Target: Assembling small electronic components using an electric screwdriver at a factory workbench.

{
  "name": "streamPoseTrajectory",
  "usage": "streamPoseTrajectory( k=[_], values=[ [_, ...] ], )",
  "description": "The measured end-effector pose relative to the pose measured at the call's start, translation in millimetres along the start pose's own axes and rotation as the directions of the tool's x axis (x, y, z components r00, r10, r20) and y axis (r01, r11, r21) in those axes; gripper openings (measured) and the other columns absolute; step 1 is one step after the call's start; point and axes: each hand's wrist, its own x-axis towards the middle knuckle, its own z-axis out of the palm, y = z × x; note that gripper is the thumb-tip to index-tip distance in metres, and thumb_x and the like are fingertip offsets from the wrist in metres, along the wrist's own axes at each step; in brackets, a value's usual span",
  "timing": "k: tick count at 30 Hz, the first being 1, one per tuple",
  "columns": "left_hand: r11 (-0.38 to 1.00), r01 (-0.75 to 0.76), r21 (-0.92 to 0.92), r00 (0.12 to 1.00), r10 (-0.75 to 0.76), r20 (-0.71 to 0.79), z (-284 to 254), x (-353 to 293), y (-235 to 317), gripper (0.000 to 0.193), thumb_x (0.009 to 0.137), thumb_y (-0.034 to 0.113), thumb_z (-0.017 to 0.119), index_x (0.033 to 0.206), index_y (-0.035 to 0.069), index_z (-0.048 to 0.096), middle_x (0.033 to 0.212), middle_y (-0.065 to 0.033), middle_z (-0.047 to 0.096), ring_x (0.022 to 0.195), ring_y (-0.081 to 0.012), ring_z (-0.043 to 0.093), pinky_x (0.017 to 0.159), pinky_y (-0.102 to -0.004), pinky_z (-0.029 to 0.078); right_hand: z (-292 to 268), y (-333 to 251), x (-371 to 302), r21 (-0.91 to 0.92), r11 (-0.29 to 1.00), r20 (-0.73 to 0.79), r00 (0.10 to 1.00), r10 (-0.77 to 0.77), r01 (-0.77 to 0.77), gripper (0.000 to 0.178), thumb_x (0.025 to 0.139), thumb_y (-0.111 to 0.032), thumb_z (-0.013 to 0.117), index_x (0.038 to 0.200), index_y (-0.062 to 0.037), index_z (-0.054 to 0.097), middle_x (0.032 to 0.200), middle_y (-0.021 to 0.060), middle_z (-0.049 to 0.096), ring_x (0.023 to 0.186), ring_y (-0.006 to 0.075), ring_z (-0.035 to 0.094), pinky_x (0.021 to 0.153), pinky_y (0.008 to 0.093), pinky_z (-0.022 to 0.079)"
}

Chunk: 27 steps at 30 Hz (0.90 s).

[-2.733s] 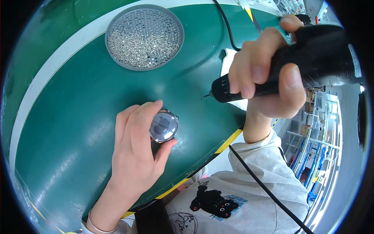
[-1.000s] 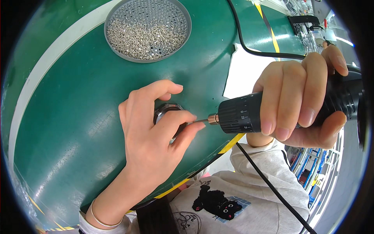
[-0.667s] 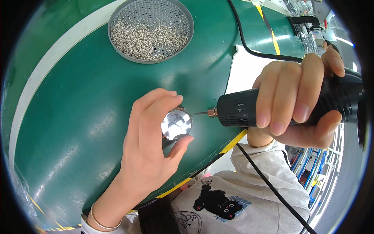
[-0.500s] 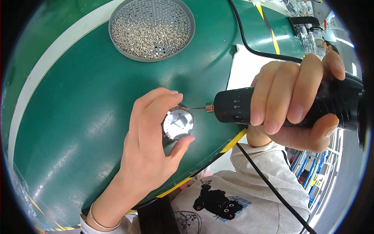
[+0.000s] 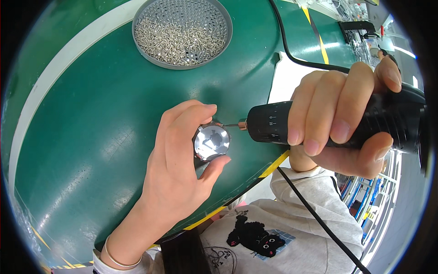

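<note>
Between the thumb and fingers of my left hand [image 5: 182, 155] is a small round part with a shiny, mirror-like bowl, a reflector [image 5: 211, 142]. Its rim is dark with coppery spots, and its left side is hidden by my fingers. My right hand [image 5: 344, 114] is wrapped round a black electric screwdriver [image 5: 269, 122], which lies sideways and points left. The thin bit [image 5: 231, 125] reaches the upper right rim of the reflector and seems to touch it. Whether a screw sits at the tip is too small to tell.
A round grey tray [image 5: 182, 66] with a perforated bottom holds many small silvery screws [image 5: 180, 41] at the back. A white sheet [image 5: 287, 77] lies behind the screwdriver. A black cable [image 5: 285, 41] runs across the green table [image 5: 91, 137], whose front edge has yellow-black tape [image 5: 273, 165].
The screwdriver has moved slightly left, closing the small gap between its bit and the reflector's rim. My left hand still holds the reflector, now slightly further right in view.
</note>
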Motion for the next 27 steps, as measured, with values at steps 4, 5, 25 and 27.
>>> streamPoseTrajectory(
  k=[4,5,25,27],
  values=[
    [1.000,-0.008,0.002,1.000,0.008,-0.013,0.1,-0.1,0.4,0.075,0.057,-0.002,0.083,0.121,0.002,0.045,0.118,-0.0170,0.051,0.098,-0.0246,0.061,0.083,-0.0337,0.051,5.5,3.7,3.7,-0.018,1.000,0.014,1.000,0.008,-0.008,0.050,0.088,-0.023,0.063,0.124,-0.0034,0.033,0.075,0.0067,0.052,0.049,0.0152,0.055,0.044,0.0279,0.051],
    [1.000,-0.007,0.002,1.000,0.007,-0.017,0.2,0.0,1.0,0.074,0.057,-0.002,0.083,0.120,0.002,0.045,0.117,-0.0169,0.052,0.098,-0.0252,0.061,0.082,-0.0337,0.051,4.1,4.6,4.8,-0.023,1.000,0.017,1.000,0.010,-0.010,0.051,0.088,-0.023,0.063,0.124,-0.0037,0.033,0.076,0.0067,0.052,0.049,0.0152,0.055,0.044,0.0279,0.051],
    [0.995,-0.029,0.101,0.998,0.022,0.062,0.6,7.8,18.1,0.040,0.063,0.007,0.079,0.096,0.006,0.057,0.106,-0.0105,0.062,0.094,-0.0291,0.057,0.080,-0.0388,0.047,-4.8,-14.4,-11.9,0.054,0.989,-0.243,0.963,-0.118,0.135,0.049,0.087,-0.023,0.060,0.123,-0.0044,0.034,0.069,0.0051,0.050,0.045,0.0154,0.053,0.043,0.0283,0.051],
    [0.961,-0.126,0.245,0.990,0.107,0.093,6.8,2.9,15.5,0.033,0.068,0.014,0.077,0.096,0.007,0.061,0.109,-0.0071,0.063,0.097,-0.0266,0.055,0.083,-0.0379,0.045,-7.6,-14.4,-17.9,0.071,0.984,-0.400,0.909,-0.120,0.161,0.048,0.088,-0.024,0.057,0.123,-0.0010,0.033,0.070,0.0049,0.048,0.045,0.0136,0.048,0.041,0.0267,0.048]
  ],
)
